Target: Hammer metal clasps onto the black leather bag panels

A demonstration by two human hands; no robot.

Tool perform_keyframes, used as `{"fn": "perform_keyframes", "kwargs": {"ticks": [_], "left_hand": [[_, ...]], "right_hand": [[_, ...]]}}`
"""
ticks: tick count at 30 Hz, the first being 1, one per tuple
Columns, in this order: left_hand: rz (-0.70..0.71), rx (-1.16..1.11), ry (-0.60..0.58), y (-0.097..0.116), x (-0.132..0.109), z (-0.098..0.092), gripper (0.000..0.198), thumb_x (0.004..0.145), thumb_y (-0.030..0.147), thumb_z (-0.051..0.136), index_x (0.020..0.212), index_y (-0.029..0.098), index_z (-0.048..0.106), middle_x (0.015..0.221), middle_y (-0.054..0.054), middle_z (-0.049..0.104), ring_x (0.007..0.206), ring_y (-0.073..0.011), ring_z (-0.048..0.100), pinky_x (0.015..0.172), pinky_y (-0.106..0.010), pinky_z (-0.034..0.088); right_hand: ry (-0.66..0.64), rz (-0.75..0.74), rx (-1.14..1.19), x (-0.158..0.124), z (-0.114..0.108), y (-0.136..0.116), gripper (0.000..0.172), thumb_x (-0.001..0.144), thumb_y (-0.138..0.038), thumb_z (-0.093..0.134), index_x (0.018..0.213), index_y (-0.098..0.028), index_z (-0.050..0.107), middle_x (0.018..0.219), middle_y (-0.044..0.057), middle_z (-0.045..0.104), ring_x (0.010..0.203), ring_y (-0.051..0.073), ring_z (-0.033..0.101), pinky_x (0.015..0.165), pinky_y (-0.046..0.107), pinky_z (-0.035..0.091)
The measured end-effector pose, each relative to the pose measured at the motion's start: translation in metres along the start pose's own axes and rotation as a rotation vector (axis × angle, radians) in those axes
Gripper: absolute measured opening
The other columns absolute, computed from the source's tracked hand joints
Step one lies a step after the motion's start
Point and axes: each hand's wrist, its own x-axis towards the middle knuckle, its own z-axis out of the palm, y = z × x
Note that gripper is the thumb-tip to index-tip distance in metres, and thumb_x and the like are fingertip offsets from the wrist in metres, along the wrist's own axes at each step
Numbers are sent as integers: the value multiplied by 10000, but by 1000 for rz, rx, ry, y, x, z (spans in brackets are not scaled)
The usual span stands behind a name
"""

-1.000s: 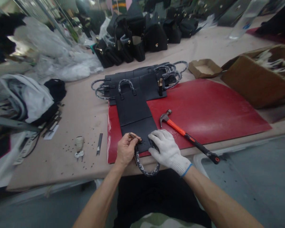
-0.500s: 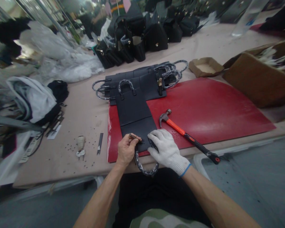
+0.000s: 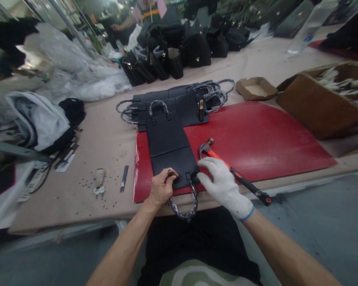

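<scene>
My bare left hand (image 3: 161,187) pinches a short metal punch (image 3: 170,172) over the near end of a black bag panel (image 3: 169,135). A plastic-wrapped looped handle (image 3: 183,215) hangs from that end over the table edge; a similar handle (image 3: 158,104) is at the panel's far end. In a white knit glove, my right hand (image 3: 222,183) is open, just right of the panel. It covers part of a claw hammer (image 3: 252,190) with an orange and black handle. The punch's lower tip is hidden by my fingers.
Under the panel lies a red mat (image 3: 256,135). More black panels (image 3: 179,101) are stacked beyond. A small blade (image 3: 124,178) and a tied tool (image 3: 99,182) rest at left, cardboard boxes (image 3: 319,105) at right. Black bags (image 3: 197,45) and a person are at the back.
My right hand has lifted off the panel's near corner and shifted right, over the hammer's handle. My left hand still pinches the punch, now held more upright.
</scene>
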Motion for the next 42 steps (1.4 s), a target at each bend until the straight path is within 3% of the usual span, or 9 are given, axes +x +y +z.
{"fn": "perform_keyframes", "kwargs": {"ticks": [3,9,14,19,21,24,30,36,42], "left_hand": [[50,13,-5,-3,-2,2,160,935,212,521,913,225,679,889,-34,754,841,-178,725,789,-274,562],[69,-6,-7,-4,-2,4,160,942,188,516,923,228,670,874,-32,750,799,-171,724,748,-261,553],[132,-7,-14,-7,-2,7,175,955,185,506,929,220,675,867,-46,756,785,-180,733,732,-270,556],[163,-19,-22,-11,-1,8,177,970,194,505,942,216,679,904,-59,766,821,-188,743,762,-277,567],[170,-13,-18,-12,-2,9,177,972,185,507,941,213,679,895,-59,762,807,-184,739,757,-272,567],[205,-3,-1,-14,-2,10,175,970,156,510,941,206,676,871,-52,751,787,-175,734,747,-260,565],[289,33,30,-22,-3,14,169,962,115,524,983,191,673,827,-34,738,724,-163,724,675,-236,550],[272,44,18,-21,-3,12,161,975,140,517,951,195,667,864,-41,745,783,-164,732,738,-240,564],[235,59,-32,-22,-4,12,164,976,160,510,958,200,668,833,-36,726,745,-157,705,699,-232,538]], "right_hand": [[-8,140,-361,-1,-30,19,351,942,-339,595,1246,-174,652,1218,160,670,1100,337,625,957,499,518],[-357,266,-843,-19,-46,29,324,985,-233,463,1240,-122,629,969,186,644,794,304,654,588,348,469],[-334,523,-622,-11,-52,25,316,904,-129,460,1183,-112,608,831,113,642,652,230,647,575,319,455],[-177,690,272,13,-89,-32,264,989,-438,433,1070,-223,563,604,-77,420,415,140,404,398,260,350],[-100,607,471,15,-98,-62,338,994,-542,476,1092,-231,565,634,-76,430,435,127,416,401,250,369],[-67,354,301,10,-95,-87,351,1012,-554,464,1027,-231,603,663,-18,560,522,161,547,487,278,445],[-342,83,-205,9,-91,-91,315,972,-425,471,728,-238,539,571,28,604,479,188,557,476,293,316],[21,168,235,19,-109,-119,355,1084,-484,323,1117,-245,583,721,14,631,549,179,574,520,293,432],[-403,190,-261,-10,-81,-69,354,989,-477,452,779,-229,592,629,52,648,550,205,603,541,304,321]]}}
